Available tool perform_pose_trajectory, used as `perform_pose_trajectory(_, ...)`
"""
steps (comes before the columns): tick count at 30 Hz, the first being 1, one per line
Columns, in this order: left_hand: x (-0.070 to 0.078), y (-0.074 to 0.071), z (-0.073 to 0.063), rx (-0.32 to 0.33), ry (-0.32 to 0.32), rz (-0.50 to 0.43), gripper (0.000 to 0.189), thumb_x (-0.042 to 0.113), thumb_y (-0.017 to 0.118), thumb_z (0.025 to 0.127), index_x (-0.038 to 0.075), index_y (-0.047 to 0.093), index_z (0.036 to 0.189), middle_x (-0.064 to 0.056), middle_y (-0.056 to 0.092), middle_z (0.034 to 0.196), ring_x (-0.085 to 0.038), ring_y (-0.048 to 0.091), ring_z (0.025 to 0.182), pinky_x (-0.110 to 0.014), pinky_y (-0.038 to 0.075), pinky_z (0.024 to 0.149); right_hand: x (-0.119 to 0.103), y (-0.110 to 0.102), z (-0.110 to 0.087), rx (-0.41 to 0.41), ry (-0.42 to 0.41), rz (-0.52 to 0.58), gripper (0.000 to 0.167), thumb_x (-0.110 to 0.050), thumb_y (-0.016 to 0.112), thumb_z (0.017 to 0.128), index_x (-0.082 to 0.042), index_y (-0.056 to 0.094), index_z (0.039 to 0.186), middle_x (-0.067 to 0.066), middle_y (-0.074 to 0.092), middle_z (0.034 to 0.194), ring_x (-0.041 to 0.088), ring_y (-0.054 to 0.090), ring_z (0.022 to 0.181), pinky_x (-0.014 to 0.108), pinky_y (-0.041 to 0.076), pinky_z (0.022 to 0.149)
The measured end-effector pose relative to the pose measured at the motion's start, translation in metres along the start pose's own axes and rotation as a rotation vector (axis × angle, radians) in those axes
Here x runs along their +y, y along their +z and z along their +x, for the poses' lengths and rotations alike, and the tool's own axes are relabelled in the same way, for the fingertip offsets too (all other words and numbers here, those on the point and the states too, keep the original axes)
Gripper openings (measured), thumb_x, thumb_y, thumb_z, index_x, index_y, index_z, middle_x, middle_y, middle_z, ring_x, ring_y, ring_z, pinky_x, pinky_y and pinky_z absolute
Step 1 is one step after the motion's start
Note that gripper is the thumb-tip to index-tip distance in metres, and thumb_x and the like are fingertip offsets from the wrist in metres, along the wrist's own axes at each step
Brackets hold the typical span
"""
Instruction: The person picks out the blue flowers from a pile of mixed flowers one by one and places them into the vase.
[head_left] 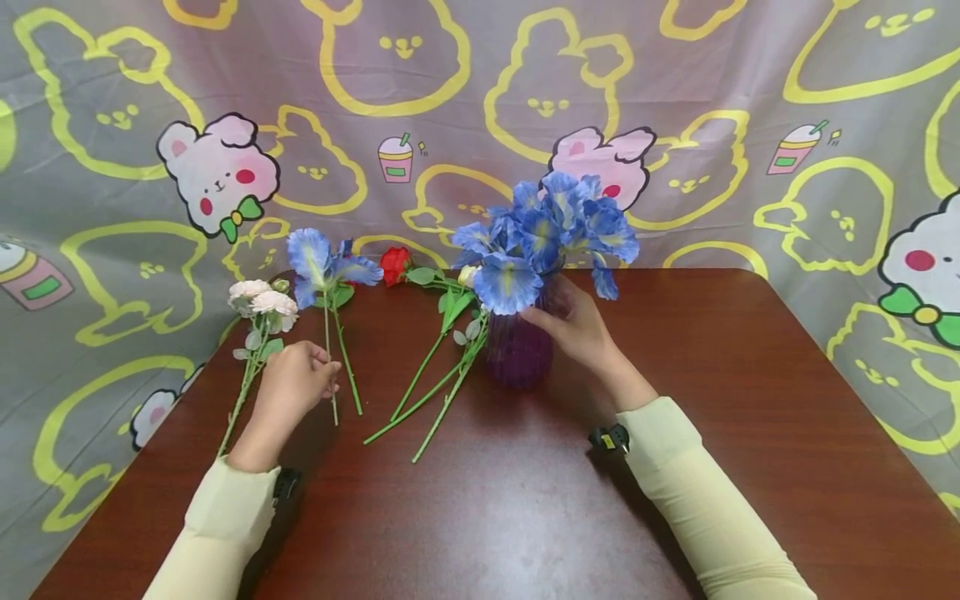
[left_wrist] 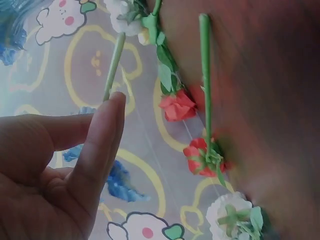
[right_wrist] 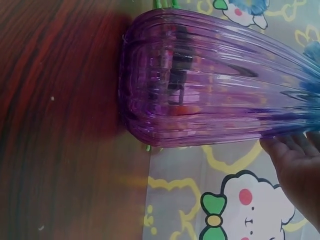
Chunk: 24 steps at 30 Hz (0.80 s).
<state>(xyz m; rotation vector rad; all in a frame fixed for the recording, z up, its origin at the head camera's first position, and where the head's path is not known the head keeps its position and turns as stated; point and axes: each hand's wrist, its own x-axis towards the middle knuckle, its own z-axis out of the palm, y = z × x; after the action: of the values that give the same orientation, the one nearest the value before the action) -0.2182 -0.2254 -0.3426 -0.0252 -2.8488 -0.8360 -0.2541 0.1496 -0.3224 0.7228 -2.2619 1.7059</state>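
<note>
My left hand [head_left: 294,380] pinches the thin stem of a blue iris [head_left: 313,260] between thumb and fingers, its bloom upright above the hand. In the left wrist view, the green stem [left_wrist: 115,65] sticks out past the fingertips. Toward the back of the table stands a ribbed, see-through purple vase [head_left: 517,360], holding several blue irises [head_left: 551,235] whose blooms spread over its mouth. My right hand [head_left: 583,327] grips the vase near its neck from the right, thumb on the near side. The right wrist view shows the vase [right_wrist: 200,85] from its base upward.
Pale pink flowers [head_left: 264,303] lie at the table's left edge, beside the left hand. A red rose [head_left: 395,266] and other green-stemmed flowers lie between the held iris and the vase. Behind the brown table [head_left: 525,500] hangs a patterned cloth [head_left: 465,92].
</note>
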Motion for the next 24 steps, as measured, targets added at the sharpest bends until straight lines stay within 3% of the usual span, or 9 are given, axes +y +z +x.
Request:
perform_pose_trajectory(6,0.012,0.005,0.002,0.052,0.054,-0.049,0.015,0.007,0.068,0.089,-0.006,0.060,0.089,-0.007,0.067,0.061,-0.014,0.064,0.049,-0.028,0.046,0.048,-0.001,0.001,-0.002,0.005,-0.004,-0.057,0.055,-0.001,0.067,0.091,0.010,0.042,0.139,0.025,0.053,0.134,0.034,0.050,0.125,0.045,0.044,0.100)
perform_pose_trajectory(13,0.026,0.009,0.002,0.073,0.092,-0.102,0.015,0.007,0.069,0.089,-0.005,0.059,0.088,-0.010,0.068,0.066,-0.017,0.066,0.053,-0.027,0.048,0.048,0.029,0.002,0.003,0.037,0.002,-0.128,0.061,-0.011,0.070,0.091,0.002,0.042,0.143,0.018,0.053,0.137,0.029,0.050,0.126,0.045,0.044,0.099)
perform_pose_trajectory(24,0.043,0.017,0.005,0.139,0.197,-0.152,0.016,0.007,0.071,0.088,-0.003,0.059,0.088,-0.013,0.069,0.072,-0.020,0.069,0.059,-0.024,0.050,0.055,0.025,0.000,-0.003,0.075,-0.019,-0.251,0.061,-0.022,0.073,0.089,-0.003,0.048,0.141,0.014,0.057,0.133,0.024,0.054,0.122,0.040,0.047,0.097)
